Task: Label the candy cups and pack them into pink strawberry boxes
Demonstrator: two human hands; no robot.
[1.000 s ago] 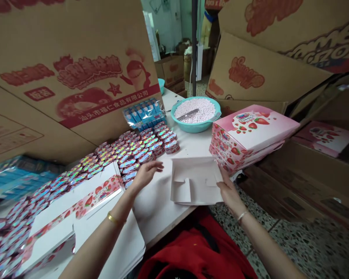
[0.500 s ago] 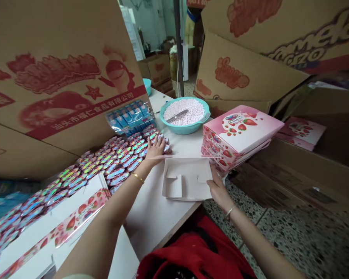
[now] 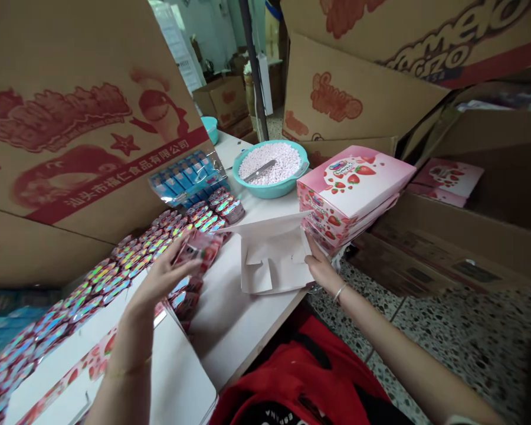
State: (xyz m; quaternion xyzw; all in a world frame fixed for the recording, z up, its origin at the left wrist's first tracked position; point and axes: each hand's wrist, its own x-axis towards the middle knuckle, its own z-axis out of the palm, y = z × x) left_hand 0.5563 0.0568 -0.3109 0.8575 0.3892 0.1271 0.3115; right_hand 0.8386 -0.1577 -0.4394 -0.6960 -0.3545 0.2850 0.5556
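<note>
My left hand [image 3: 170, 268] is closed round a few small strawberry-print candy packs [image 3: 199, 251], tilted and slightly blurred, above the table's left side. Below and behind it spread rows of similar packs [image 3: 148, 248] with shiny oval lids. With fingers on its right wall, my right hand [image 3: 323, 268] grips an open cardboard box [image 3: 277, 254]. The box's plain white inside faces me; its lid flap stands up at the back, and nothing lies in it. My left hand is left of the box, apart from it.
Closed strawberry-print boxes [image 3: 354, 183] are stacked at the right. Behind stands a turquoise basin [image 3: 269, 189] of pale pellets with a flat tool in it. Blue packs [image 3: 186, 180] lean against a large carton [image 3: 92, 141]. Flat white box blanks [image 3: 181, 366] lie front left.
My left hand reached forward to the rows of packs, then came back left holding a few. The box stays in my right hand, its lid flap now raised. The view has swung right.
</note>
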